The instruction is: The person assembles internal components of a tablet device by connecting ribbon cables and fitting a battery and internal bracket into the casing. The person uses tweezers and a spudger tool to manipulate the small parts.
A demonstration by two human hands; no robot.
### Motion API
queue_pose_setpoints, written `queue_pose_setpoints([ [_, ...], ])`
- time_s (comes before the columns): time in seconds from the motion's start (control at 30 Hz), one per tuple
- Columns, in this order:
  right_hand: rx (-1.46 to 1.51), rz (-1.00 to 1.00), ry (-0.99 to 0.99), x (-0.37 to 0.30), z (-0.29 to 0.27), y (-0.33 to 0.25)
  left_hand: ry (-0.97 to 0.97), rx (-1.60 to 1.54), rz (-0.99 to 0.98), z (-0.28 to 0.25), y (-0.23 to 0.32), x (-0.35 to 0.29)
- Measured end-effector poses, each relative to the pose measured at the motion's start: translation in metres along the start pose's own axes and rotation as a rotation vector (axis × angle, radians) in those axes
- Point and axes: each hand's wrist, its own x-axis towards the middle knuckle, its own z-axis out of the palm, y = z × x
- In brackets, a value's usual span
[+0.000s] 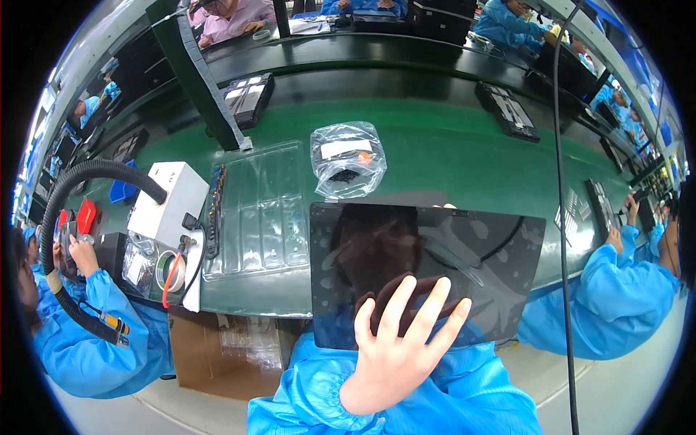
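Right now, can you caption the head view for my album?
Left hand spread on a shiny dark panel at a green table.

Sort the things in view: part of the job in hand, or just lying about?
In the job:
- dark glossy panel
- left hand, spread on it
- right hand, mostly hidden behind it

Apparently lying about:
- clear plastic bag
- clear tray
- white box
- cardboard box
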Motion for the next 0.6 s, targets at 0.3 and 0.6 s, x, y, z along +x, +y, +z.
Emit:
queue_pose_setpoints([
  [0.3, 0.155, 0.097, 0.005, 0.003, 0.03, -0.012, -0.181, -0.272, -0.093, -0.008, -0.055, 0.03],
  [0.6, -0.615, -0.32, -0.559, 0.052, 0.076, -0.06, 0.413, -1.154, -0.446, 0.002, -0.059, 0.037],
])
